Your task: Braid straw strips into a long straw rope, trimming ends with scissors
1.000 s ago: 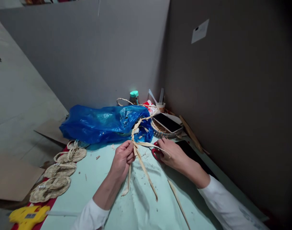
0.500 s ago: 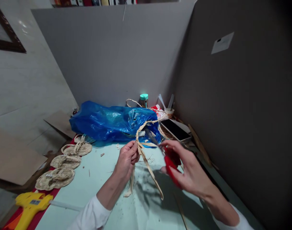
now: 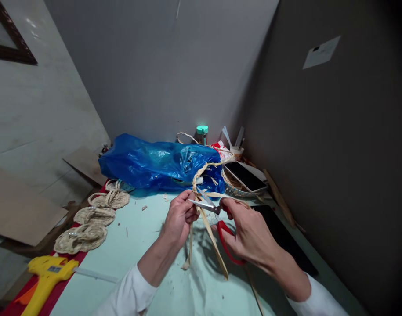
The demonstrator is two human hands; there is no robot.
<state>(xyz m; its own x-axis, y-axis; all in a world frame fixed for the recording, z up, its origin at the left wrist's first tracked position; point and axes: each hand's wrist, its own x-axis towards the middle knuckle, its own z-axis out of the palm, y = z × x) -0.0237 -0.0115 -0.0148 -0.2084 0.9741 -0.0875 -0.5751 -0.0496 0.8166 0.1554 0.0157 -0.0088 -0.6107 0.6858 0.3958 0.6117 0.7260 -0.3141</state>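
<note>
My left hand [image 3: 178, 219] pinches a pale braided straw cord [image 3: 198, 174] at the end of its plait. Loose flat strands [image 3: 211, 240] hang below the fingers, and one stretches right toward my other hand. My right hand [image 3: 253, 230] has its fingers in the red handles of a pair of scissors [image 3: 203, 204]. The blades are spread and point left, crossing the strands close beside my left fingertips. Whether the blades touch the strand between them, I cannot tell. From my left hand the cord curves up and back over a blue plastic bag [image 3: 148, 162].
Several woven straw pieces [image 3: 80, 239] line the left edge, behind a yellow glue gun [image 3: 51, 276] with a glue stick. At back right are a phone [image 3: 245, 175], a cup of sticks [image 3: 237, 152] and a green-lidded jar [image 3: 202, 135]. Grey panels [image 3: 161, 79] stand behind and right.
My right hand has brought the scissors left to the strands by my left fingers, and the blades now show spread. The view has shifted slightly. My left hand keeps its hold on the cord.
</note>
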